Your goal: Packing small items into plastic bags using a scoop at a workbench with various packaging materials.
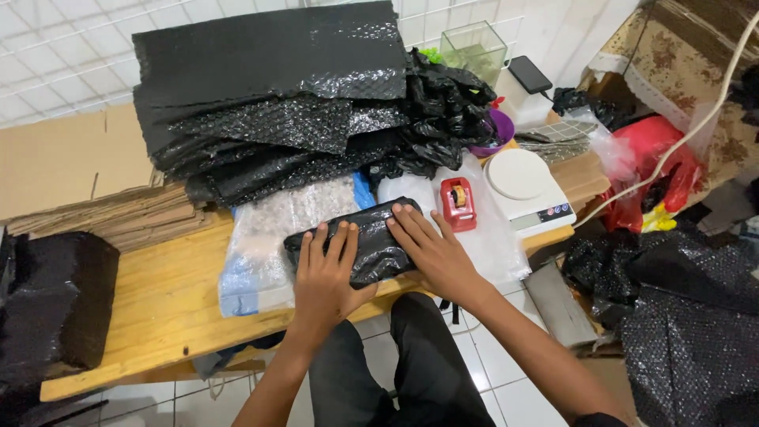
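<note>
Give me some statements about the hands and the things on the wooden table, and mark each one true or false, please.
1. Both hands, left hand and right hand, press flat on the black wrapped parcel. True.
2. The red tape dispenser is held in the right hand. False: it stands free, beside the white scale.
3. Folded black bubble wrap is piled behind the parcel. True.
4. The scale carries a box. False: its plate is bare.

hands 2 (324,277) | black parcel 1 (371,241) | tape dispenser 1 (458,203) | scale 1 (526,186)
</note>
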